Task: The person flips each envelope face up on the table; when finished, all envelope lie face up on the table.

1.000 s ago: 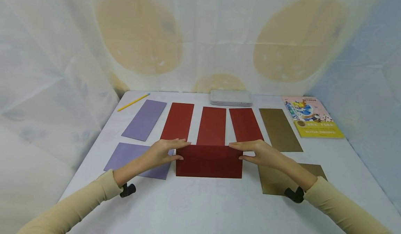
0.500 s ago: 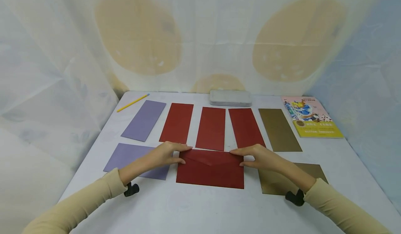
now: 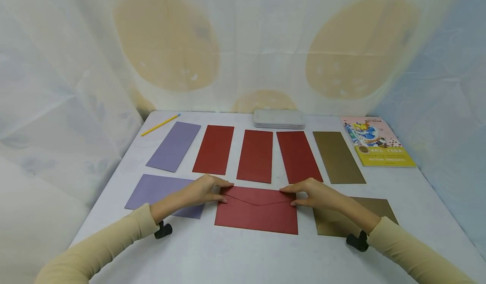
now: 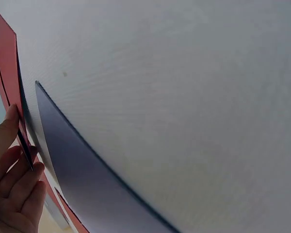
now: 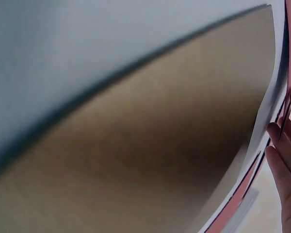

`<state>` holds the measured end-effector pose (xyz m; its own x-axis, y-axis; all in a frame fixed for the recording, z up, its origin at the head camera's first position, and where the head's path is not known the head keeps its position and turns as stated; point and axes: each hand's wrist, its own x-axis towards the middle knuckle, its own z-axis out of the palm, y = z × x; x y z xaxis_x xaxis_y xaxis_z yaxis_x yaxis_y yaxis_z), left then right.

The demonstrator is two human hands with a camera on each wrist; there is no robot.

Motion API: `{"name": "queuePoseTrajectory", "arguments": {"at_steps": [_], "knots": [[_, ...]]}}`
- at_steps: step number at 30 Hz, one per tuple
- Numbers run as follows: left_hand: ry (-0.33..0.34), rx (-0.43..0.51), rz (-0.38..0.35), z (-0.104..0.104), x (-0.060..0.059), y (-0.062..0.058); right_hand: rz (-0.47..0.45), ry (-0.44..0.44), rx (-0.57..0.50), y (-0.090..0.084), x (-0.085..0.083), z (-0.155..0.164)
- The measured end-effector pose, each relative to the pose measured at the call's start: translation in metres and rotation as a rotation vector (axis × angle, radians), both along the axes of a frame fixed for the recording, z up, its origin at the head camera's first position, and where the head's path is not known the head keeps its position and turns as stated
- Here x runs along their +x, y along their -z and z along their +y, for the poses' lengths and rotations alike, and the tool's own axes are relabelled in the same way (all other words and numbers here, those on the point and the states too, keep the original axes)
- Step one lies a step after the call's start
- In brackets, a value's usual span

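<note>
A red envelope [image 3: 256, 216] with its pointed flap side up lies crosswise before me, its far edge between my two hands. My left hand [image 3: 203, 191] pinches its far left corner, thumb on top and fingers beneath, as the left wrist view also shows on the envelope [image 4: 7, 53]. At the far right corner my right hand [image 3: 313, 195] pinches it the same way. Three more red envelopes [image 3: 213, 149] lie in a row behind it. Under my left forearm is a purple envelope [image 3: 159, 189]; below my right forearm lies a gold envelope [image 3: 373, 208].
Farther back lie another purple envelope [image 3: 174, 144] and another gold envelope [image 3: 338, 155]. A yellow pencil [image 3: 159, 125] is at the far left, a grey flat case [image 3: 279, 118] at the back edge, and an illustrated book [image 3: 379, 142] at the far right of the white table [image 3: 243, 263].
Both hands have brought the red envelope down toward me and tilted it flatter, so its flap seam now shows. The rear red envelopes' near ends are uncovered.
</note>
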<state>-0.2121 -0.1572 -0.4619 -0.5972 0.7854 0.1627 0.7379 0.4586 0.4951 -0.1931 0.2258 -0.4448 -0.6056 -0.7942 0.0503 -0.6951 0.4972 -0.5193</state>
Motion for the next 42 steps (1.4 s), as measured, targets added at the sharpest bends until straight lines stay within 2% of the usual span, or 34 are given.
{"name": "queuePoseTrajectory", "arguments": {"at_steps": [5, 10, 15, 18, 24, 34, 42], "knots": [[-0.013, 0.009, -0.016, 0.000, 0.000, 0.003, 0.002, 0.009, 0.000, 0.003, 0.001, 0.001], [-0.040, -0.035, -0.023, -0.002, 0.004, 0.003, 0.016, 0.018, 0.001, 0.002, 0.005, 0.003], [-0.043, -0.083, -0.004, -0.007, 0.018, -0.005, 0.020, 0.038, 0.002, -0.001, 0.013, 0.007], [-0.025, -0.113, 0.010, -0.010, 0.027, -0.010, -0.009, 0.047, 0.024, -0.003, 0.019, 0.009], [0.003, -0.157, 0.003, -0.011, 0.038, -0.010, -0.073, 0.021, 0.073, -0.001, 0.026, 0.009], [0.022, -0.148, 0.029, -0.008, 0.040, -0.005, -0.053, 0.026, 0.106, 0.000, 0.026, 0.008], [0.009, -0.148, 0.004, -0.010, 0.041, -0.004, -0.042, 0.034, 0.090, -0.001, 0.025, 0.007]]}}
